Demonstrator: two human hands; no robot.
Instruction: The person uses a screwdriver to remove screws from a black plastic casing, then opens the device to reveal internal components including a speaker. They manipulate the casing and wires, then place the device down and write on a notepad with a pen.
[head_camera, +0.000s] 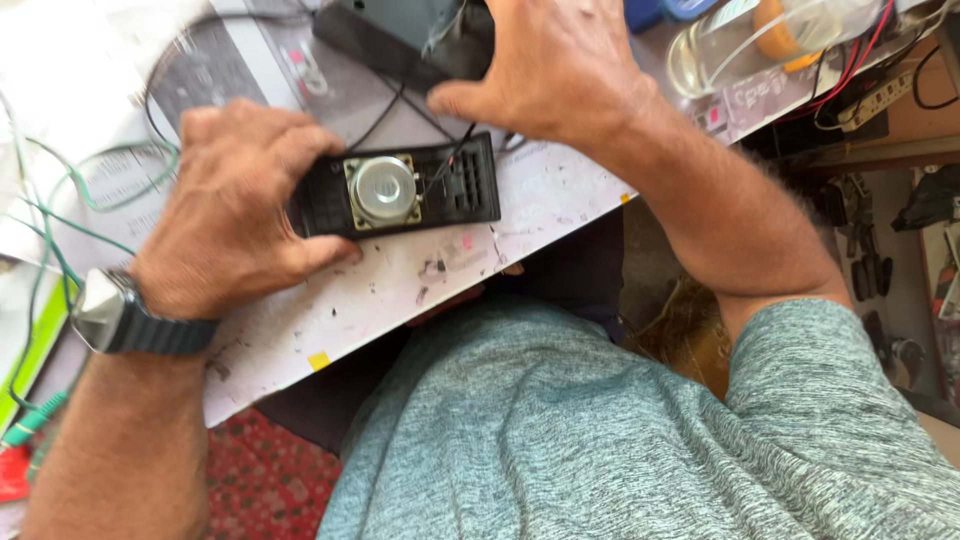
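My left hand (235, 205) grips the left end of a flat black plastic panel (470, 185) that lies on the white worktop (340, 320). A round silver speaker (384, 189) on a square metal frame is mounted in the panel's middle. My right hand (545, 70) is curled over a dark box-shaped housing (400, 35) just behind the panel, thumb pointing left. Thin black wires (400, 100) run from the panel's right part toward that housing. A watch sits on my left wrist.
Green wires (60, 200) loop at the left over printed paper. A clear plastic container (760, 40) with something orange inside stands at the back right. Red and black cables (860, 55) trail off the right edge. Tools hang lower right. The table's edge runs diagonally above my lap.
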